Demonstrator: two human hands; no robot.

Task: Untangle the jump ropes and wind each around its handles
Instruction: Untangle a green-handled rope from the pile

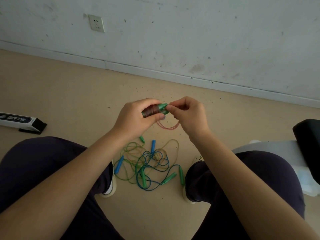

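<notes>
Head view: left hand (136,116) grips a pair of green handles (161,109) laid side by side, fingers curled over the top, thumb underneath. Reddish-brown rope coil (153,110) is wrapped tight round both handles, packed turns, sits right inside that grip. Held that way probably so the two handles stay together as one spool and the turns can't slip off. Handle tips stick out of the grip toward the right hand (187,112).

Right hand pinches the rope end just at the handle tips, fingers curled in, touching or nearly touching the tips. A short slack loop (168,126) of the same pinkish rope hangs just below both grips, between them. Judgement: this rope is nearly wound, only that loop is left, and the right hand is feeding or tucking the tail.

Below the grips, on the floor (69,94) between the person's feet, lies the tangled pile (149,163): thin green, blue and yellowish ropes looped over each other. Blue handles (119,164) on the left-hand side of the pile, another blue one up top, green handles (169,177) on the right-hand side, one small green tip nearer the left grip. Not yet sorted, well apart from the hands.

Far off beyond the left grip, a white and black box (19,121) lies on the floor.
</notes>
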